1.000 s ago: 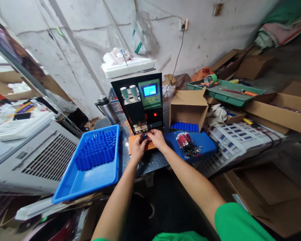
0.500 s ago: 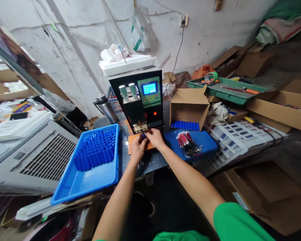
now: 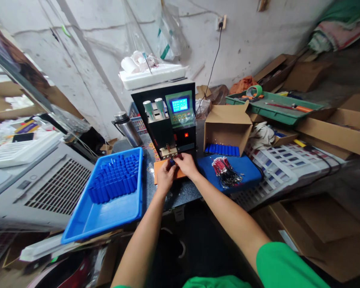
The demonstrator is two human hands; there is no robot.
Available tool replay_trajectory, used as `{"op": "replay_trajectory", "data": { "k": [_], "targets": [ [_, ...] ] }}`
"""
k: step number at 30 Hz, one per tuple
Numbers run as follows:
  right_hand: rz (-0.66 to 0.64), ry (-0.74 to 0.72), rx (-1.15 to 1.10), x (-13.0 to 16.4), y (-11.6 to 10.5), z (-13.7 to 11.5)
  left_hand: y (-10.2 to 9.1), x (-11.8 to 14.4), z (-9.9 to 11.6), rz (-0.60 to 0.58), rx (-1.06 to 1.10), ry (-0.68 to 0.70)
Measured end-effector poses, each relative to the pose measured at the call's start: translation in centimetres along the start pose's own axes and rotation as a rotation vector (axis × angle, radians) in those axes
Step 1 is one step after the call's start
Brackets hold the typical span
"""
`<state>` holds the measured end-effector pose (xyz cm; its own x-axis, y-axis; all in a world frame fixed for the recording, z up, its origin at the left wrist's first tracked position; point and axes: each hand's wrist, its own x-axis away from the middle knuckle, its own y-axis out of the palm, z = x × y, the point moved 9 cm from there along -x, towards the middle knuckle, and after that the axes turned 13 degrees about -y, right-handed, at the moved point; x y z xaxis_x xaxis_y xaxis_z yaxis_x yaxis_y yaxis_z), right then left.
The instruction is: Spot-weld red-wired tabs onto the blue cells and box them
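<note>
My left hand [image 3: 165, 176] and my right hand [image 3: 185, 165] meet over an orange pad [image 3: 158, 168], both pinching a small blue battery cell [image 3: 172, 162]. The cell sits just under the metal tips of a black spot welder [image 3: 168, 120] with a lit blue screen. Most of the cell is hidden by my fingers. A blue tray [image 3: 87, 218] with several upright blue cells [image 3: 115, 178] lies to the left. A bundle of red and black wires [image 3: 225, 170] rests on a blue mat [image 3: 246, 170] to the right.
An open cardboard box [image 3: 226, 126] holds a row of blue cells. A steel flask [image 3: 127, 129] stands left of the welder. A green tool tray [image 3: 273, 106], cardboard boxes and a grey vented unit [image 3: 51, 188] crowd the sides.
Both hands stay at the welder tips with the cell. The view has shifted very slightly; nothing else has moved.
</note>
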<state>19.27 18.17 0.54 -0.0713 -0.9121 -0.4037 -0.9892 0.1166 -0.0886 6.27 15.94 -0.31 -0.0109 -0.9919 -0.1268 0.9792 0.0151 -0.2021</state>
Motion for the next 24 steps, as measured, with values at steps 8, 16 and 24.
{"op": "replay_trajectory", "data": {
  "k": [8, 16, 24],
  "targets": [
    [-0.001, 0.01, -0.004, 0.09, -0.01, -0.09, 0.2, 0.24, 0.32, -0.02, 0.043, 0.023],
    [-0.01, 0.021, 0.012, 0.16, -0.05, -0.07, 0.02, 0.25, 0.16, 0.002, 0.004, 0.002],
    [-0.026, 0.024, -0.012, 0.06, 0.13, 0.17, 0.07, 0.09, -0.29, -0.002, 0.004, -0.026]
  ]
}}
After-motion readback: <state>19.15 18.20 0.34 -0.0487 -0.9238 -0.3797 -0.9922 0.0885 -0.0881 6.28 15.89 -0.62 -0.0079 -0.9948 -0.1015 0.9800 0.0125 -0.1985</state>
